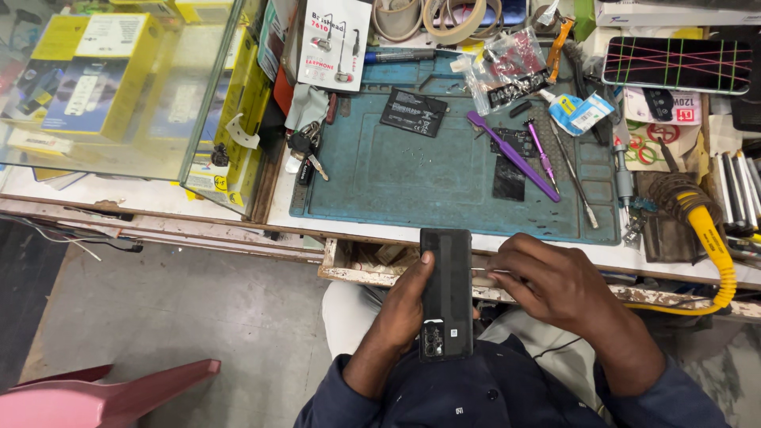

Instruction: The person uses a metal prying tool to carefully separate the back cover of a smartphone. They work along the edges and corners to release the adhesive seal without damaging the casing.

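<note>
My left hand (404, 305) grips a black smartphone (445, 289) from its left side, back facing up, camera cluster toward my body. It hovers over my lap just below the bench edge. My right hand (551, 281) is bent beside the phone's right edge, fingers curled on a thin metal tool (485, 272) whose tip points at the phone's side. Whether the tip touches the phone I cannot tell.
A teal work mat (412, 182) on the bench carries a flat black battery (414, 112), a purple brush (511, 154), a purple screwdriver (541, 150), keys (305, 150) and small parts. An open drawer (372, 257) sits under the bench edge. Glass case (119, 87) left; yellow cable (709, 238) right; pink chair (111, 392).
</note>
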